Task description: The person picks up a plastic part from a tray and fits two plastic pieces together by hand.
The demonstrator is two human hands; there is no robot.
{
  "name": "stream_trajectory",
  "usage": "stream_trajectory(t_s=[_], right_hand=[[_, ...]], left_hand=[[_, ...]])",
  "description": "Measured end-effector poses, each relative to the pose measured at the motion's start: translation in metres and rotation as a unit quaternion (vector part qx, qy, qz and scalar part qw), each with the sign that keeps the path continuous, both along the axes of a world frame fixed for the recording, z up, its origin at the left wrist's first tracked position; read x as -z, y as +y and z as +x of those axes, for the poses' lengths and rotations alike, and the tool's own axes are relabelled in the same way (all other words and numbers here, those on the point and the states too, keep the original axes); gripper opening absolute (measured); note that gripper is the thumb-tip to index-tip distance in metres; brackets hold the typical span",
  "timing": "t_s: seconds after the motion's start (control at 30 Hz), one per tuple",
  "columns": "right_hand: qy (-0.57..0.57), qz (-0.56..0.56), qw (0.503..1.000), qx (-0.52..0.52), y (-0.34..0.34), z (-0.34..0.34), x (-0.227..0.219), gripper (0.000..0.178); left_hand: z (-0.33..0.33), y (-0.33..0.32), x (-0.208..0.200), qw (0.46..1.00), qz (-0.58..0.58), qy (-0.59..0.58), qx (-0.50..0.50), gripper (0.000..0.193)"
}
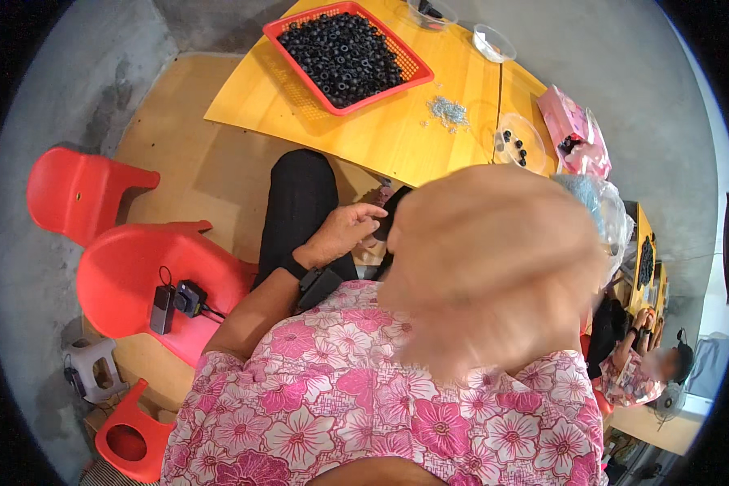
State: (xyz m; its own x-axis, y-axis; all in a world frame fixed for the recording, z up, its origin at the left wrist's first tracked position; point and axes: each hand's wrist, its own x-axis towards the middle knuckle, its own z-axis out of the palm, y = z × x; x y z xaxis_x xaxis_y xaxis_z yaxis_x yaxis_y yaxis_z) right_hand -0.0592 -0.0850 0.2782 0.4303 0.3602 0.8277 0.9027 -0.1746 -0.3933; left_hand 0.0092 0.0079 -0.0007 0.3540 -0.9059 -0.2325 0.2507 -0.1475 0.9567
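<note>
My left hand [342,232] rests over my lap beside my dark-clad knee, its index finger stretched out and nothing visible in it; a black band circles that wrist. Very close to the camera, my right hand [494,267] is a large motion blur. Its fingers cannot be made out, and it hides part of my lap and the table's near edge. Past both hands, the yellow wooden table [364,154] carries a red plastic basket [385,93] full of small black rings. To its right lies a loose pile of small, shiny, pale pieces [449,112].
A clear bowl [506,158] with several black pieces sits at the table's right, near a pink bag [565,113] and a clear plastic bag [616,231]. Red chairs [117,275] stand left, one bearing black devices [163,309]. Another person [636,373] sits far right.
</note>
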Motion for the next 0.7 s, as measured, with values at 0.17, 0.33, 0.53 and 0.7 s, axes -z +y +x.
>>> stream_trajectory(t_s=[0.17, 0.33, 0.53, 0.7], right_hand=[[0.213, -0.119, 0.951, 0.188, -0.051, 0.020, 0.090, 0.005], [0.307, -0.122, 0.859, 0.391, -0.117, 0.062, 0.152, 0.010], [0.235, -0.178, 0.836, 0.462, -0.156, 0.123, 0.174, 0.013], [0.323, -0.214, 0.816, 0.429, -0.152, 0.166, 0.197, 0.023]], left_hand=[[0.000, -0.004, 0.041, 0.997, -0.065, 0.031, -0.012, 0.029], [0.007, 0.002, 0.018, 0.998, 0.019, 0.057, 0.029, 0.030], [0.011, -0.004, 0.012, 0.999, -0.008, 0.046, -0.003, 0.029], [0.015, -0.003, 0.015, 0.998, -0.024, 0.062, -0.011, 0.029]])
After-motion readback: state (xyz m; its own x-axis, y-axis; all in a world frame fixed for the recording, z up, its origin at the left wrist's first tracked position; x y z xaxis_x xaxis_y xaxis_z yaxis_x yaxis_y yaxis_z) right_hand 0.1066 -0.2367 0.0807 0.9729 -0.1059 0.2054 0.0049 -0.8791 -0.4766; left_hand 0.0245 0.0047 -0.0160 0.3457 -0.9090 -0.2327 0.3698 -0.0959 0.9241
